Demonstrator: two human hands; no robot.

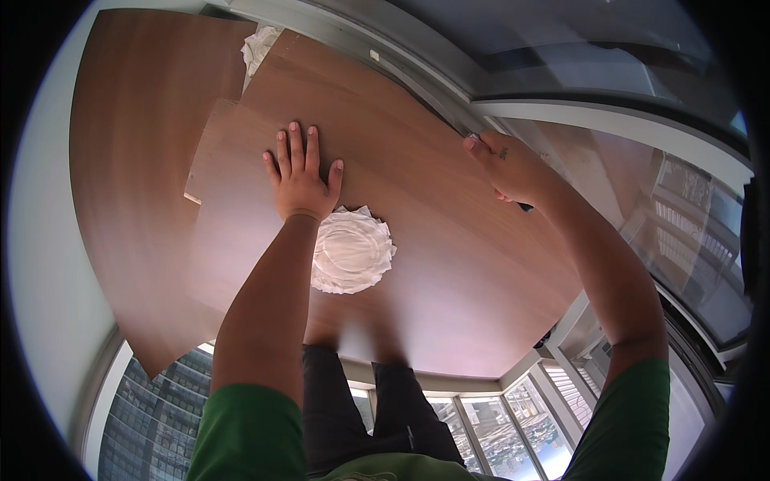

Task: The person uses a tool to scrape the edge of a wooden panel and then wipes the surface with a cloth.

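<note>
Resting flat on the brown board (449,280), fingers apart: L grip (303,188). Clamped on a dark-handled tool (525,208), tip unclear: R grip (507,170), near board edge. Poss. hazards: tool skids if R pressure's uneven; board shifts if L grip's too light; wh. disc (354,251), just behind L grip, gets knocked.

Disc (355,250) on panel (449,264), left hand (301,186) just behind

Brown wood-grain panel (449,256), round cream ruffle-edged piece (354,251) lying on it
</note>
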